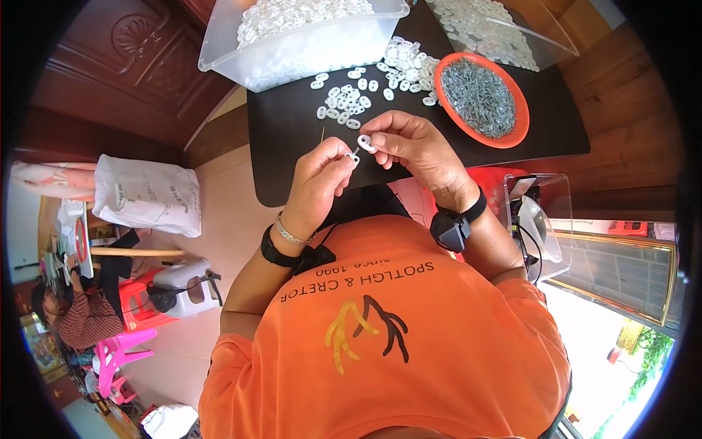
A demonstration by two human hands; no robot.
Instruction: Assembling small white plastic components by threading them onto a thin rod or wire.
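Both my hands are close together over the near edge of the dark table (292, 175). My left hand (322, 174) pinches a small white plastic piece (352, 159) between thumb and fingers, with a short metal pin showing at it. A thin yellowish stick (322, 134) rises by that hand. In the fingertips of my right hand (413, 146) is a white oval two-hole piece (366, 144), right beside the left one. I cannot tell whether the two pieces touch. Just beyond lies a loose group of similar white ovals (345, 102).
A translucent bin (307, 55) of white ovals stands at the back, beside a heap of them (409, 66). At right is an orange bowl (521, 110) of small metal pins. Another clear bin (541, 36) holds pale pieces. A seated person (91, 318) is far left.
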